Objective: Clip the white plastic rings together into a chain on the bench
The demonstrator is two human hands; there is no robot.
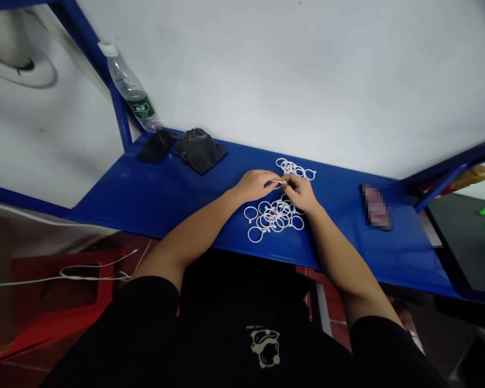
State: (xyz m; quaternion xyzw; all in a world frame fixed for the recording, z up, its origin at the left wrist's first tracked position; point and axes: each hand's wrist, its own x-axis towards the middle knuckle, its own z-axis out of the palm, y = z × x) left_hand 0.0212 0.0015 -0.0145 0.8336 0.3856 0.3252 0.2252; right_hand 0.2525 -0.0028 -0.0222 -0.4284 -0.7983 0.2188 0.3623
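Observation:
Between the fingertips of both hands is a small white ring, seen nearly edge-on. My left hand pinches it from the left, and my right hand grips it from the right. Just below the hands lies a loose pile of white rings, each with a small tab, spread on the blue tabletop. Behind my fingers sits a second, smaller cluster of white rings. My right hand partly covers the upper edge of the nearer pile.
To the left are a black pouch, a flat black item and a clear plastic bottle by the blue frame. A phone-like object lies at right. A red stool with white cables stands below left.

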